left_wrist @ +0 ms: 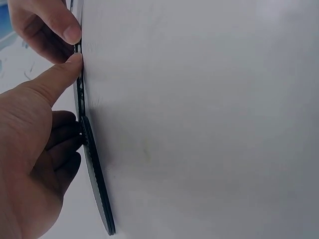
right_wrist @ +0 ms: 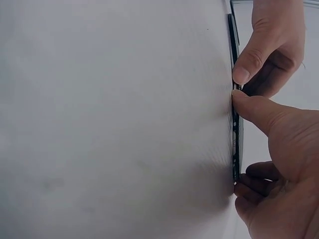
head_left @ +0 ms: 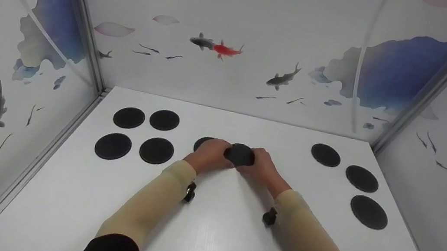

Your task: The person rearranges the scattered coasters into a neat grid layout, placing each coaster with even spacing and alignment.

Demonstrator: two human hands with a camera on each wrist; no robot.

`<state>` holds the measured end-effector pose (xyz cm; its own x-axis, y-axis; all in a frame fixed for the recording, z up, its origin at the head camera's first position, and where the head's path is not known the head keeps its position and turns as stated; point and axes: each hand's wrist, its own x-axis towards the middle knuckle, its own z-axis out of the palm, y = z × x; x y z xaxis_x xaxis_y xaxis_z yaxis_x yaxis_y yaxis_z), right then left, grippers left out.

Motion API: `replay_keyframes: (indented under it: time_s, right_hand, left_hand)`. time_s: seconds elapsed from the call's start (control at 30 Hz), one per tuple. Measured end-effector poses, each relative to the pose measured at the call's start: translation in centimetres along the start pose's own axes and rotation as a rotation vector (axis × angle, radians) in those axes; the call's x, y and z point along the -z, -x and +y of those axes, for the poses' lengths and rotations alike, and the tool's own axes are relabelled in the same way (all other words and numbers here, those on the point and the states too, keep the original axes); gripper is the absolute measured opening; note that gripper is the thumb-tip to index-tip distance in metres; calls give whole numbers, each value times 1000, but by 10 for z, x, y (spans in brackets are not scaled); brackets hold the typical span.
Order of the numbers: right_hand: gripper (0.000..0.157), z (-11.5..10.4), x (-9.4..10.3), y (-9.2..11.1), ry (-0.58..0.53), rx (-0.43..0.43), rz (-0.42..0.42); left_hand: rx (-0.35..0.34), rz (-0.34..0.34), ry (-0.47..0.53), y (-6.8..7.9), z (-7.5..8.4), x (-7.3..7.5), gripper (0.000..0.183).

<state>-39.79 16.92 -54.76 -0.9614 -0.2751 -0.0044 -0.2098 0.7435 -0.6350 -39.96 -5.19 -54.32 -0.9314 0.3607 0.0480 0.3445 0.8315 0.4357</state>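
Both hands are at the middle of the white table around one flat black disc (head_left: 239,155). My left hand (head_left: 211,155) holds its left edge, with the thumb on the near rim and the other fingers farther back. On the opposite edge, my right hand (head_left: 262,168) grips with thumb and curled fingers. The two thumb tips almost meet at the near rim in both wrist views. A second black disc (head_left: 202,142) lies partly hidden behind the left hand; its edge (left_wrist: 102,194) shows close to the left fingers in the left wrist view.
Several black discs lie at the left, among them a near one (head_left: 113,146) and a far one (head_left: 164,120). Three more, including the nearest disc (head_left: 368,212), lie at the right. Printed panels (head_left: 229,82) wall the white table (head_left: 208,237) at back and sides.
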Motion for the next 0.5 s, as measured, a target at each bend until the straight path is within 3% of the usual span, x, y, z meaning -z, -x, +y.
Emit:
replay_keyframes:
  time_s: [0.17, 0.5]
  right_hand:
    - [70, 0, 1, 3, 2, 13, -3]
    - [92, 5, 8, 6, 11, -31, -3]
  left_hand:
    - [-5, 19, 34, 1, -1, -2, 34]
    - [20, -3, 67, 1, 1, -1, 57]
